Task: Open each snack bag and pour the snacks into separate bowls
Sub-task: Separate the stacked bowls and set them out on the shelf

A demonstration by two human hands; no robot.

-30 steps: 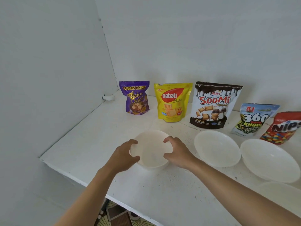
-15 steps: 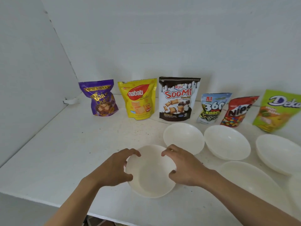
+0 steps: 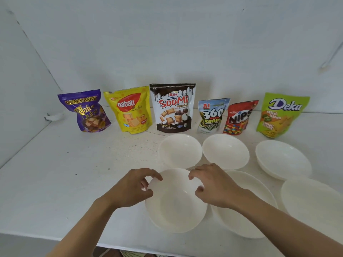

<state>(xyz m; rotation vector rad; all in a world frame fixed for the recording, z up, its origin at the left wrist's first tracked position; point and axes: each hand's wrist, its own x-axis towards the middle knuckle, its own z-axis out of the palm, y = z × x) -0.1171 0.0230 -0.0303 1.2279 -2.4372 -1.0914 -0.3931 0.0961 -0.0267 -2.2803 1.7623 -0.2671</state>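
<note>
We log: the bowl (image 3: 175, 203) has travelled right and toward the near table (image 3: 55, 210) edge, from before the nabati bag (image 3: 130, 110) to just beside the large bowl (image 3: 256, 186). Left hand (image 3: 133, 188) and right hand (image 3: 213, 186) came with it, holding its far rim. View panned right; Deka bag (image 3: 282, 115) now shows.

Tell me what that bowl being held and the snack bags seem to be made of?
The nearest bowl, held at its rim by the left hand and right hand, looks like off-white plastic or melamine: thin wall, dull soft sheen; opal glass is possible. The Soomi bag and the purple wafer bag look like glossy printed plastic film, creased, with bright highlights.
</note>
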